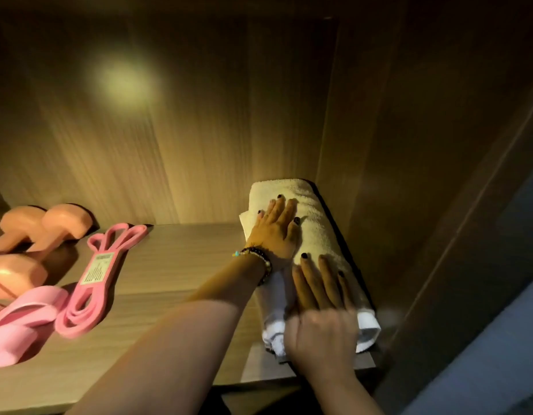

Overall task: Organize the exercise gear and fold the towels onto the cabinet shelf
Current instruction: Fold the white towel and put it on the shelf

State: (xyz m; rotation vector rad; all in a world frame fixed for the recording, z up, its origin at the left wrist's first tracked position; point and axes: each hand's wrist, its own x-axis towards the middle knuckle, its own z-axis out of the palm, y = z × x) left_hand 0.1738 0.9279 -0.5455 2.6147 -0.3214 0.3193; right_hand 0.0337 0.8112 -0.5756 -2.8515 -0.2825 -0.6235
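Two flat hands, left hand (275, 232) and right hand (322, 313), are pressing a folded cream terry towel (316, 232), grip wide, fingers spread. It is lying in the wooden cabinet shelf's (169, 265) right corner; pink looped resistance bands (91, 280) and peach dumbbells (40, 229) are resting well apart, leftward.

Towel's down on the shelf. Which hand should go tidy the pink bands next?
Left, probably. The left hand lies flat on the towel nearer the pink bands at the shelf's left. The right hand sits at the towel's front end beside the cabinet's right wall.

Pink bands (16, 327) (left edge) cut off
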